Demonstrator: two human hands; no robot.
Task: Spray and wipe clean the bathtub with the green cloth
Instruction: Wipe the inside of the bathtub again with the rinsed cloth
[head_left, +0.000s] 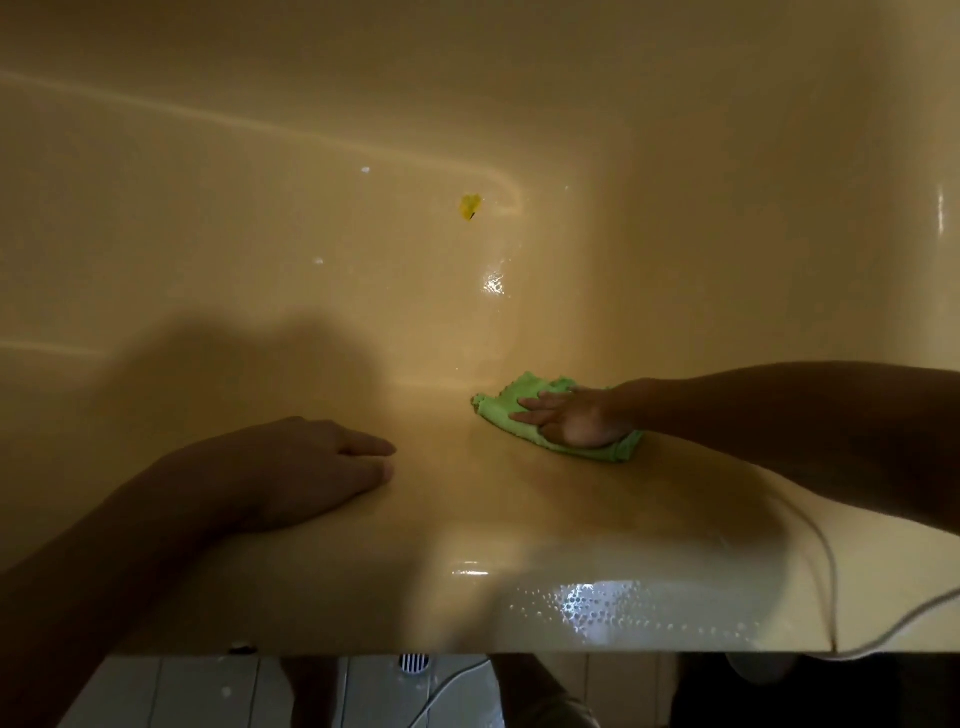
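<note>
While right hand (569, 418) presses flat on cloth (504, 402), fingers straight, cloth lies bunched on near inner wall of tub (208, 234). Left hand (317, 467) rests flat on same wall, fingers relaxed, holding nothing; hands well apart. Cloth likely soft, light, damp; should slide easily on glossy, probably slippery enamel. Best driven by palm over its middle, not pinched at edge. Count: one cloth, one tub, two hands, one yellow scrap (470, 208) on tub floor, one cable (826, 561).
</note>
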